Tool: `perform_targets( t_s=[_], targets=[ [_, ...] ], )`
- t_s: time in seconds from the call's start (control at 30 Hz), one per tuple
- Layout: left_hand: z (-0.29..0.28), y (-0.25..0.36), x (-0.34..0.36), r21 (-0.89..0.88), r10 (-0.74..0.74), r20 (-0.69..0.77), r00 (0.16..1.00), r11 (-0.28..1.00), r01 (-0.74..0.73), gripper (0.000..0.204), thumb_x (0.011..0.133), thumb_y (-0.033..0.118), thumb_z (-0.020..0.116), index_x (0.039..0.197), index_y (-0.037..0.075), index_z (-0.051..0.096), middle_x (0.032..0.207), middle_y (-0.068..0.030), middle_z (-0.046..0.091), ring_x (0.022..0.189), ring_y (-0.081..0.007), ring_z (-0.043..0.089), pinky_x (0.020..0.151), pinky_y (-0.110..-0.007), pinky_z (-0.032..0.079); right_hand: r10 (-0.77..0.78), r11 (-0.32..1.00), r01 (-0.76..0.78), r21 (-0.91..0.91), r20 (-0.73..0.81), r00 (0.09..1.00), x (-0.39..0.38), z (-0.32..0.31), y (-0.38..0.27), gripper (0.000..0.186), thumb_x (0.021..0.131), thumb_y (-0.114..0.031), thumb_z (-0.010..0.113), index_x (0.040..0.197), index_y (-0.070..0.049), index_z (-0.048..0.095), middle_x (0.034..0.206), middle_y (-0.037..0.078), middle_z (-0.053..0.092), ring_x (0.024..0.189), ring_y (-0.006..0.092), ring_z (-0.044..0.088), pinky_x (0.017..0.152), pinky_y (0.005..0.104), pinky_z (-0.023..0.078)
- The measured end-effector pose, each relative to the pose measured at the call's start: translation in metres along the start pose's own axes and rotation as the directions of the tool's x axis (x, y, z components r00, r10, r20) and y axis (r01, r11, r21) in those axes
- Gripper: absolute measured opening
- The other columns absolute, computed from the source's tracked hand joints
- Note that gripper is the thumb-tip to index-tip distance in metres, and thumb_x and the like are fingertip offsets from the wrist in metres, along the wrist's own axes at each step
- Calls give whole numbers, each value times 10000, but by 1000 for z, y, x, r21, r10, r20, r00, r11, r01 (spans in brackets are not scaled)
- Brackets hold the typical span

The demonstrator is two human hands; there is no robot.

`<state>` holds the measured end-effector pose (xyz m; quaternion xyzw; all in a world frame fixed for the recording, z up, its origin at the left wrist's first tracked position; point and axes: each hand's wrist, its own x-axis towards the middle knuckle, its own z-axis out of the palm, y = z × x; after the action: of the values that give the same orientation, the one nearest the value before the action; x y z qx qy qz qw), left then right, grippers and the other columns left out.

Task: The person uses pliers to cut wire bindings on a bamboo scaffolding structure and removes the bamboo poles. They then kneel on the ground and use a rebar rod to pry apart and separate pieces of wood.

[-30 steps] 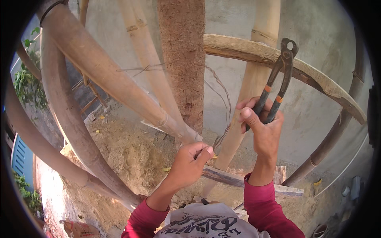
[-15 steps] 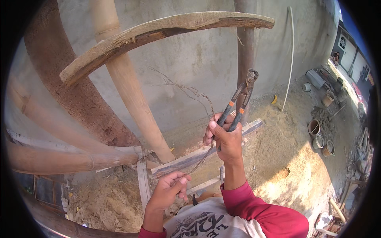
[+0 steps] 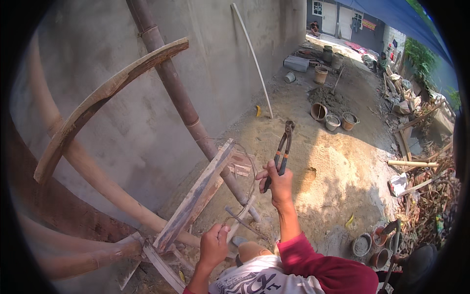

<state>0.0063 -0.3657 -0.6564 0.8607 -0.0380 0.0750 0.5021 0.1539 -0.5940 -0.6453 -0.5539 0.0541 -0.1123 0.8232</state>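
Observation:
My right hand [image 3: 278, 184] is wrapped round the dark handles of a pair of end-cutting pincers [image 3: 285, 147], whose jaws point up and away from me. Orange bands mark the handles. Lower and to the left, my left hand [image 3: 214, 247] is closed in a pinch on a thin brown binding wire [image 3: 253, 177]. The wire loops up from that hand, passes beside the fingers of my right hand and bends left at its far end. Whether the right fingers also hold it, I cannot tell. Behind the wire lies a wooden plank [image 3: 196, 193].
Bamboo poles [image 3: 188, 110] lean by a grey plastered wall [image 3: 210, 63], with a curved board [image 3: 105, 93] across them. Buckets [image 3: 332, 122] stand near a mortar heap [image 3: 329, 99]. Sand [image 3: 338, 169] covers the ground; debris [image 3: 426, 196] lies right. A person [image 3: 314, 28] sits far off.
The view has swung right, bringing more yard into sight. My left fingers have closed more tightly on the wire. The pincers stand more upright, their handles nearer together.

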Motion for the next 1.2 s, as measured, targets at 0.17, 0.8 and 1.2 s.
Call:
perform_targets(
  t_s=[0.17,0.8,1.2],
  targets=[
    [11,-17,2,-203,-283,181,942,926,318,242,1056,174,594,1033,-25,729,670,-11,618,604,-81,540,574,-284,433,103,973,-138,-184,-187,977,-10,-85,37,631,1053,-558,586,1051,72,601,714,161,687,466,178,614,389,307,473],
    [167,-11,100,-187,-279,811,515,709,680,826,1018,750,460,1124,-17,749,644,79,433,547,-42,364,505,-255,284,307,853,-231,-468,93,947,-127,-139,48,576,1123,-514,438,1090,15,664,735,99,659,630,201,666,584,351,503],
    [166,-41,120,-350,-327,436,838,797,493,317,897,258,662,736,-7,729,683,-53,680,675,-160,635,641,-345,478,135,857,-100,-506,34,990,-67,-109,97,618,1116,-542,429,1242,19,654,927,222,733,883,307,727,738,436,549]
  ],
)
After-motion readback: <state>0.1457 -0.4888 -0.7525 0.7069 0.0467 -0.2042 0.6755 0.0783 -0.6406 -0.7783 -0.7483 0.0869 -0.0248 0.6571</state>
